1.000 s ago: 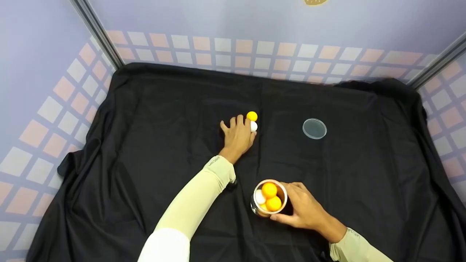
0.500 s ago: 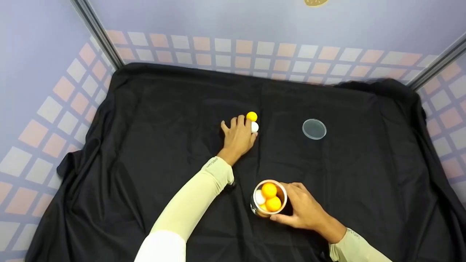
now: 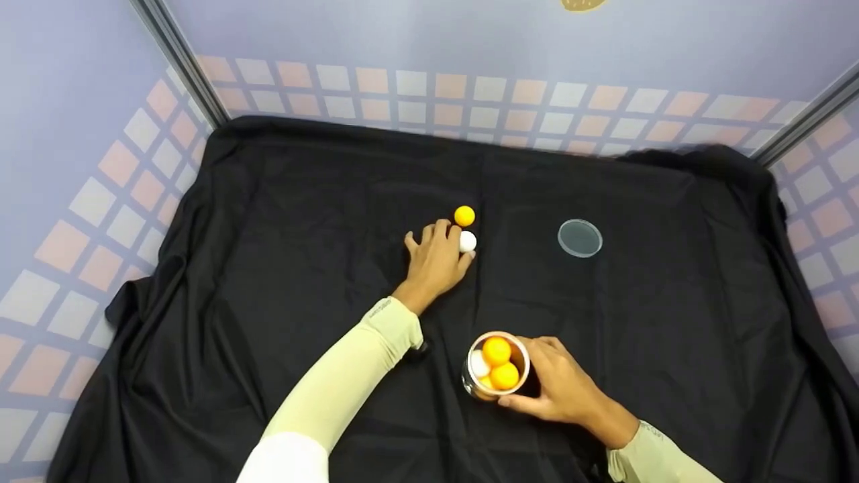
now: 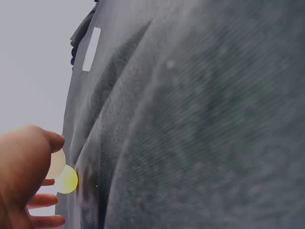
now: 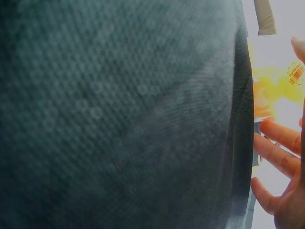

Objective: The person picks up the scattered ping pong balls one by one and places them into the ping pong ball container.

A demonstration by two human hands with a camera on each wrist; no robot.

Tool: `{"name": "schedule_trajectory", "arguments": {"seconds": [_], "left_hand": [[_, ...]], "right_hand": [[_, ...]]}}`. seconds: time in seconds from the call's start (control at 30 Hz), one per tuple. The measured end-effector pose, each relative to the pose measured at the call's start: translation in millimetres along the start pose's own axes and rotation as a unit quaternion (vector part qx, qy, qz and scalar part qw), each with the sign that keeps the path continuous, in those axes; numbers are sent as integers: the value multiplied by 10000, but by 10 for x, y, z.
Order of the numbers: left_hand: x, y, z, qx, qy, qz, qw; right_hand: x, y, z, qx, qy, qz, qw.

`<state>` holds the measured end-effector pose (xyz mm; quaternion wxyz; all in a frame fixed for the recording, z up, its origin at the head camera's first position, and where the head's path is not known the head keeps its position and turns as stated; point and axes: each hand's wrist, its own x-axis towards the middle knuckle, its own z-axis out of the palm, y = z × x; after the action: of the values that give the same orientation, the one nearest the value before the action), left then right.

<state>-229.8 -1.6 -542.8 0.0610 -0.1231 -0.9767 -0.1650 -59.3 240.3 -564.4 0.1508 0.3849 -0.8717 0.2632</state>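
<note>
A white ping-pong ball (image 3: pixel 468 241) sits between the thumb and forefinger of my left hand (image 3: pixel 435 265), which pinches it from the left side. Just beyond it, an orange ping-pong ball (image 3: pixel 464 215) lies on the black cloth; the left wrist view has this ball (image 4: pixel 68 180) right behind the held one. My right hand (image 3: pixel 560 382) grips a clear jar (image 3: pixel 468 382) from its right side, thumb near and fingers on the far side. Inside the jar are several orange ping-pong balls (image 3: pixel 497 350) and a white one (image 3: pixel 479 364). A barcode sticker (image 5: pixel 296 74) shows on the jar in the right wrist view.
A clear round lid (image 3: pixel 580 238) lies on the cloth to the right of the loose orange ball. Black cloth (image 3: pixel 322 221) with folds covers the table. Panel walls with a tile pattern (image 3: pixel 411 83) stand at the back and sides.
My left hand has drawn slightly back toward me with the white ball, widening the gap to the orange ball. The right hand and jar stay in place.
</note>
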Motion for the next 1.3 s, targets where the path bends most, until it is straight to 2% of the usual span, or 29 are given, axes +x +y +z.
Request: {"name": "schedule_trajectory", "arguments": {"seconds": [0.3,0.57,0.8,1.1,1.3], "left_hand": [[-163,19,-87,-197,-119,180,9996],[-338,62,-221,-437,-96,546,9975],[-515,108,-362,-890,-281,791,9925],[-736,133,-510,-1019,-421,1074,9881],[-883,150,-624,-1371,-463,1291,9810]], "right_hand": [[-10,1,-3,39,-47,72,10000],[-9,6,-5,42,-67,39,10000],[-8,9,-6,14,-57,-10,10000],[-10,10,-7,8,-60,-7,10000],[-12,12,-3,28,-30,-9,10000]]}}
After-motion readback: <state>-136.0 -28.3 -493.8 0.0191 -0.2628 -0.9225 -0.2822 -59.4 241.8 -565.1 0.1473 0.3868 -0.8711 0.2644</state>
